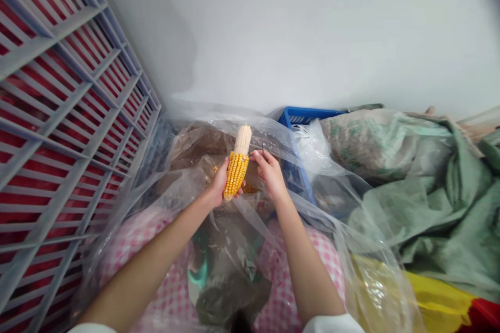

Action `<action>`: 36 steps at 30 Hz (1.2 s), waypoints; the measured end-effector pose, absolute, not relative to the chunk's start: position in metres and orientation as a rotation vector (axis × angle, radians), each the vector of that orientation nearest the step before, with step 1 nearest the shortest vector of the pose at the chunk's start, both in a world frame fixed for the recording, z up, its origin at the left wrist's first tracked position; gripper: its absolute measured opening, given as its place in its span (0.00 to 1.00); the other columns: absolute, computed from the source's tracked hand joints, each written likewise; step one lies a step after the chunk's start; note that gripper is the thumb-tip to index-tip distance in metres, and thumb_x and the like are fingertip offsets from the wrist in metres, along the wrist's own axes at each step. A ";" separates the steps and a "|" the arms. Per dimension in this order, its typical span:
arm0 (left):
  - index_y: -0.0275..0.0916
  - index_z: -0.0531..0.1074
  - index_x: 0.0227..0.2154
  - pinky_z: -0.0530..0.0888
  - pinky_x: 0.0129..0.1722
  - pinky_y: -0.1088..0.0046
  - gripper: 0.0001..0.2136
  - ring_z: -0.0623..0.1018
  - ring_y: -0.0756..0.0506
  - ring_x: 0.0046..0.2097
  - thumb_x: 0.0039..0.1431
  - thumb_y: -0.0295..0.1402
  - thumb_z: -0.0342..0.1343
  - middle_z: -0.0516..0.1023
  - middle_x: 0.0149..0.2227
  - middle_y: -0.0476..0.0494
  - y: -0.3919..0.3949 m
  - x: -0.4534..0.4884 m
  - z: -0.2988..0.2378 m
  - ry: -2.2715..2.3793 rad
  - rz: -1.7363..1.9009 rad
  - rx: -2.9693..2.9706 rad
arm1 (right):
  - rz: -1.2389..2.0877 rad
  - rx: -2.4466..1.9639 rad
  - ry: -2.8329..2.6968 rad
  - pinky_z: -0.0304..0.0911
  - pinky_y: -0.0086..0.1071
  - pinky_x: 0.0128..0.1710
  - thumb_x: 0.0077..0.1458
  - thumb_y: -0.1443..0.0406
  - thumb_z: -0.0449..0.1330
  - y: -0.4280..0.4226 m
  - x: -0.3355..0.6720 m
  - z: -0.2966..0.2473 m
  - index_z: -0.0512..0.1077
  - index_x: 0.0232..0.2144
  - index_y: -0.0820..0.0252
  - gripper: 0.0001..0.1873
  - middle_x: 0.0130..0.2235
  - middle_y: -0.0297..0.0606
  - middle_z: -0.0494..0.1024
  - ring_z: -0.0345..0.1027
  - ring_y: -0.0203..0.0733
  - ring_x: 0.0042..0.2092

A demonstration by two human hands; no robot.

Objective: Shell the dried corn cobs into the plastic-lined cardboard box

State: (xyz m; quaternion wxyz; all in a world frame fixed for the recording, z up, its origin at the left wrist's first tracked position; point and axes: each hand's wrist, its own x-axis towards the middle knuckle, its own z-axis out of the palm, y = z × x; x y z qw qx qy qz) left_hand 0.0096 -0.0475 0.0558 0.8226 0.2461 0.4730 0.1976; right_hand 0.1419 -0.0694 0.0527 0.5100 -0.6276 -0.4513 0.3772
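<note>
Left hand (217,185) grips the corn cob (237,166) at its kernelled base; right hand (270,174) pinches a thin tool (263,146). Cob likely light, stiff, kernels loose.

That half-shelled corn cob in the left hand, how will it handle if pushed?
The corn cob looks stiff, held upright by the left hand without bending. Being round and tapered, it would probably roll crookedly. Kernels near its bare tip may shed.
</note>
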 end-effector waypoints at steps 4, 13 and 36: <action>0.34 0.67 0.36 0.62 0.09 0.78 0.27 0.68 0.49 0.12 0.57 0.51 0.31 0.69 0.15 0.47 -0.046 0.007 0.060 1.024 0.434 0.540 | 0.850 -1.480 -1.255 0.60 0.30 0.37 0.47 0.56 0.56 -0.069 0.143 0.055 0.70 0.33 0.59 0.13 0.33 0.34 0.72 0.65 0.36 0.35; 0.35 0.67 0.37 0.62 0.09 0.77 0.27 0.68 0.49 0.12 0.57 0.51 0.31 0.69 0.14 0.47 -0.048 0.009 0.058 1.061 0.411 0.589 | 0.493 -1.615 -1.603 0.60 0.33 0.41 0.54 0.61 0.50 -0.074 0.142 0.063 0.71 0.36 0.56 0.12 0.40 0.40 0.72 0.66 0.41 0.40; 0.35 0.67 0.34 0.63 0.09 0.77 0.27 0.69 0.48 0.13 0.56 0.51 0.31 0.70 0.16 0.45 -0.042 0.004 0.062 0.910 0.401 0.577 | 0.725 -1.573 -1.336 0.57 0.29 0.35 0.49 0.57 0.55 -0.072 0.150 0.066 0.74 0.31 0.60 0.14 0.32 0.35 0.76 0.65 0.38 0.33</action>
